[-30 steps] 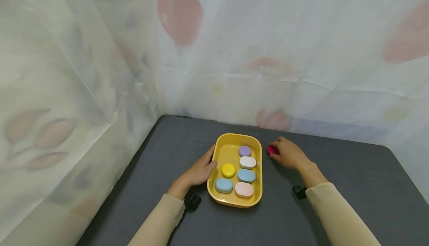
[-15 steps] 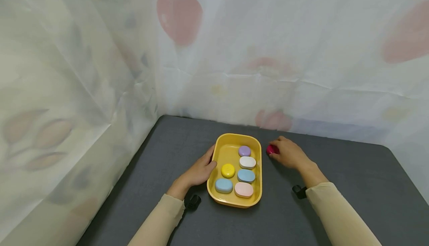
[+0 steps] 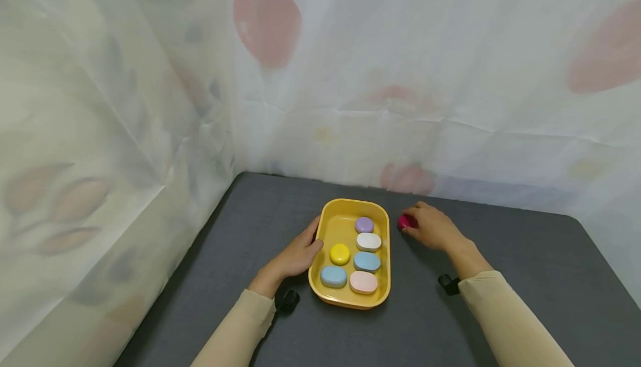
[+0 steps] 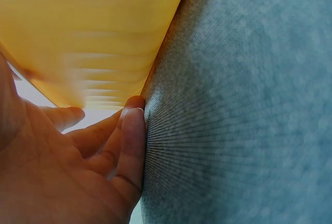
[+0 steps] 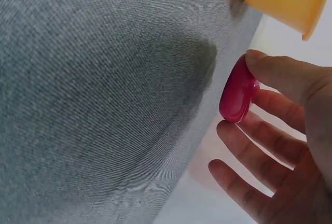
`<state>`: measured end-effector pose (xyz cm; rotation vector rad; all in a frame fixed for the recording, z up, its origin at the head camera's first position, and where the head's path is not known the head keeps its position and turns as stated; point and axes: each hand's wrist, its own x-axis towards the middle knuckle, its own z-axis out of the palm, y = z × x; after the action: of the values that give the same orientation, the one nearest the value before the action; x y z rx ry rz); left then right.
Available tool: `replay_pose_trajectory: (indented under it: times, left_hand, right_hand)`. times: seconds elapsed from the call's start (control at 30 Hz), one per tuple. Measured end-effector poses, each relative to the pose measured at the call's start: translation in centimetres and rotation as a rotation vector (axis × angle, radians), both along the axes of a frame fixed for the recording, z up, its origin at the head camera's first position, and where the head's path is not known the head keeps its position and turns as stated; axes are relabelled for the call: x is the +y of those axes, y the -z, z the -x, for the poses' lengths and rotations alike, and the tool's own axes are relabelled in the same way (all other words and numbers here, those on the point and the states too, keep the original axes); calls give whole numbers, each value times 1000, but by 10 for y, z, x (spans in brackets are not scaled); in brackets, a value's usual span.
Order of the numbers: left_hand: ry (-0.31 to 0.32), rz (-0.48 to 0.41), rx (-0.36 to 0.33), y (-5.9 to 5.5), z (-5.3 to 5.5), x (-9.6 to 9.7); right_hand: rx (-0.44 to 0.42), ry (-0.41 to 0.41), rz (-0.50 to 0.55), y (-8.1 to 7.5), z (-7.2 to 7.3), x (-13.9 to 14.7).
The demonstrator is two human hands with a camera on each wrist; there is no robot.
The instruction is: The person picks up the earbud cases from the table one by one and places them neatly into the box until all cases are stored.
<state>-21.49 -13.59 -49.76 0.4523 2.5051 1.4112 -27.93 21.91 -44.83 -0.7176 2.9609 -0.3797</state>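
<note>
A yellow tray (image 3: 326, 294) with rounded corners stands on the dark grey table. My left hand (image 3: 296, 253) grips its left side, the thumb over the rim; the left wrist view shows the fingers against the tray's outer wall (image 4: 78, 22). Inside lie small, smooth, rounded soap-like pieces: purple (image 3: 364, 224), white (image 3: 369, 242), yellow (image 3: 340, 254), two pale blue (image 3: 367, 262) and pink (image 3: 363, 282). Right of the tray, my right hand (image 3: 432, 227) pinches a glossy crimson rounded piece (image 5: 239, 92) between thumb and fingers, close over the table, with two other fingers spread apart.
The grey table (image 3: 425, 328) runs back to a pale curtain (image 3: 350, 78) with faded fruit prints, and another curtain side (image 3: 90, 150) hangs along its left edge. Black straps sit at both wrists, below the beige sleeves (image 3: 240, 322).
</note>
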Motion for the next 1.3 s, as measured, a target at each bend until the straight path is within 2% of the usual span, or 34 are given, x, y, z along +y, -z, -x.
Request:
replay_pose_trajectory:
  times: [0.33,0.67,1.3]
  left_hand:
    - [10,-24,-2,1,0,-1]
    - [3,-10,6,0,1,-1]
    - [8,-6,1,2,3,1]
  right_hand:
    - [27,-19,-7,-7,0,-1]
    - [39,-33,-6,-18,1,-4]
    - [58,-63,-6,-38,-7,-9]
